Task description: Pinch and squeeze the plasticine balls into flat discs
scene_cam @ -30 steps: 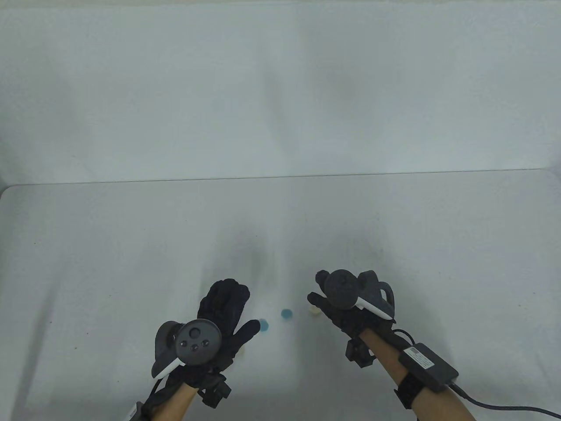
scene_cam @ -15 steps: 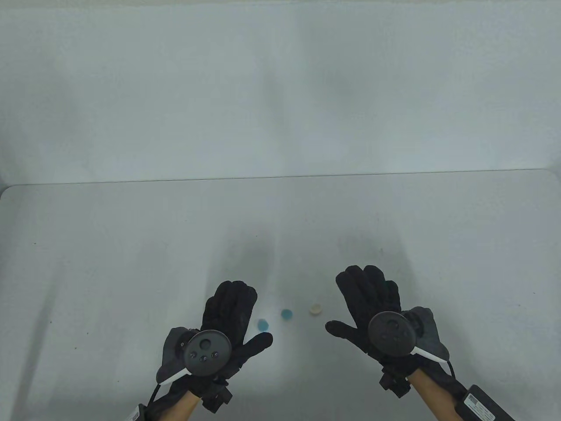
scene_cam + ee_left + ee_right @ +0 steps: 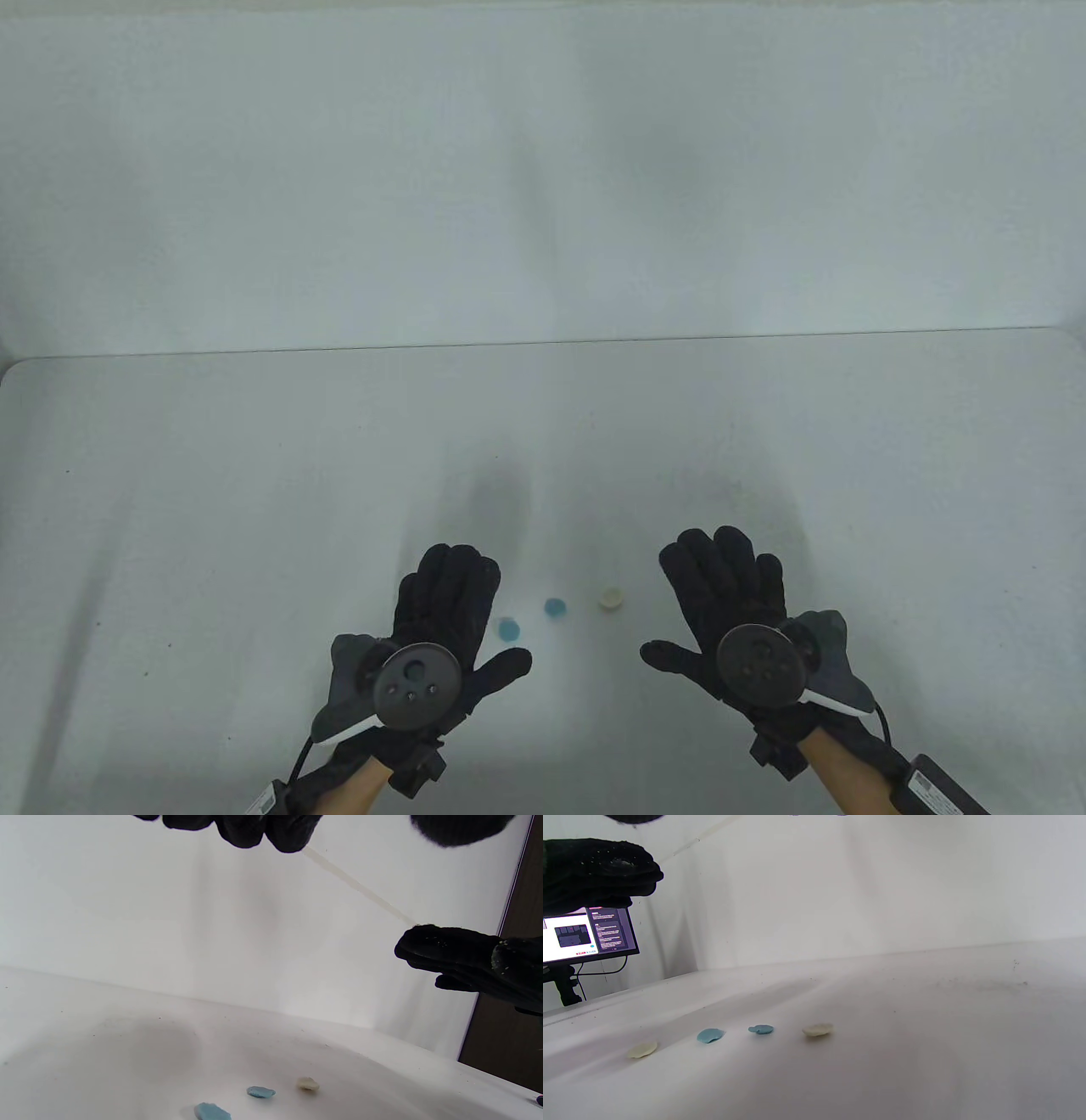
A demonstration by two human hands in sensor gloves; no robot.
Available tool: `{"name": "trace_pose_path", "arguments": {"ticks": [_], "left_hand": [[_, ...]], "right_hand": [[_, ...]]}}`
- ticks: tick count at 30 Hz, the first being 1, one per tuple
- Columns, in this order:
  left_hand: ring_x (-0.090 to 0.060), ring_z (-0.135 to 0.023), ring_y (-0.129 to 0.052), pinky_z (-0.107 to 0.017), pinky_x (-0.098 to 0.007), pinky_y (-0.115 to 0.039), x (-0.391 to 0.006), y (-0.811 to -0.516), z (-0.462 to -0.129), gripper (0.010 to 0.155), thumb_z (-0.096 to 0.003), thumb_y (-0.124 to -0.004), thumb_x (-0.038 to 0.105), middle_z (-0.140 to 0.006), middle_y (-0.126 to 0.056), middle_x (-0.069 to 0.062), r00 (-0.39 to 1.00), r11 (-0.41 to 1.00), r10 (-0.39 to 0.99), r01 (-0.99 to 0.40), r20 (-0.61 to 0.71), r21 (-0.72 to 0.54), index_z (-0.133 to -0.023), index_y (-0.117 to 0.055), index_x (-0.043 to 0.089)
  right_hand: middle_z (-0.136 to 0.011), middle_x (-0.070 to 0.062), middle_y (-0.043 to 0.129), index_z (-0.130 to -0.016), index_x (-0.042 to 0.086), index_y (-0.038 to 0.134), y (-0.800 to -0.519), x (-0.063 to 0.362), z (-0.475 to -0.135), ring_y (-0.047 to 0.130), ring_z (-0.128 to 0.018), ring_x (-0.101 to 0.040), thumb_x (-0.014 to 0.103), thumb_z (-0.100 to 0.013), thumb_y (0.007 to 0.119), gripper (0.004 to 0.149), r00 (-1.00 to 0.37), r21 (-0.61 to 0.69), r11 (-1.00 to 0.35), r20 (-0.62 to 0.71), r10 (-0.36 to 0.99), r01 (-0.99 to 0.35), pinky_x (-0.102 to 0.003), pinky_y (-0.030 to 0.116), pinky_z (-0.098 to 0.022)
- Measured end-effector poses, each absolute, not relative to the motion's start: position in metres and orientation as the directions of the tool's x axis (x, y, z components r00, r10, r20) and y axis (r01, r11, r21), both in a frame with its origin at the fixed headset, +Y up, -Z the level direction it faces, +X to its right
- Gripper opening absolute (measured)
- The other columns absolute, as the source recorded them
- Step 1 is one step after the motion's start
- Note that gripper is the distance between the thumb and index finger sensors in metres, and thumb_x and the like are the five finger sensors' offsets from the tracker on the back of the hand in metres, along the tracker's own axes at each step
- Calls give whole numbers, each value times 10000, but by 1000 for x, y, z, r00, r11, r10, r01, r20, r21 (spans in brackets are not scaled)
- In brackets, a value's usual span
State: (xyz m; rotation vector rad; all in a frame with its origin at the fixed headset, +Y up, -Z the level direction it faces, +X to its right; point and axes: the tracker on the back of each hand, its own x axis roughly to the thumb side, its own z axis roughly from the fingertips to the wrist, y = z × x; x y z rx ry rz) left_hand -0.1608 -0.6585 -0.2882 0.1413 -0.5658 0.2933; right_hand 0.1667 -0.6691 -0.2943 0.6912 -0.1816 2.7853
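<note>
Four small pieces of plasticine are lying in a loose row on the white table (image 3: 254, 475), and from the right wrist view all four look pressed flat. There is the pale cream disc on the right end (image 3: 610, 598), the smaller blue disc beside it (image 3: 554, 607), the larger blue disc with a notched edge (image 3: 509, 629) and, hidden under the left hand in the table view, a second cream disc at the far left end (image 3: 642, 1049). No round ball is showing anywhere.

So the step in hand looks like a check or a finish. To do it well, the person is needing to look each disc over for thick spots. The right cream disc looks a little plumper than the others in the left wrist view. It may want one more squeeze between thumb and forefinger, worked from the centre outward so the rim does not crack. The plasticine is soft, so light, even pressure is the safer course.

The left hand (image 3: 441, 628) in its black sensor glove is hovering palm down, fingers straight and thumb spread, holding nothing. The right hand (image 3: 730, 615) is doing the same on the other side, flat and spread. Both are hanging above the table, clear of the discs.
</note>
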Motion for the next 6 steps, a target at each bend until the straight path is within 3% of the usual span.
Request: {"name": "trace_pose_path", "arguments": {"ticks": [6], "left_hand": [[-590,-1073,-313,-732,-671,-371,-161,-659,-289,912,-525,-580,632,-1181,-332,-305,806,949,241,-312,540,42,-1167,-370,19]], "right_hand": [[-1239,-183,266,-1179,129,286,-668,169,-295,262,-1095,-563,719,-526,509,908,-853,-66,-952,466,235,-298,-778,328,-694]]}}
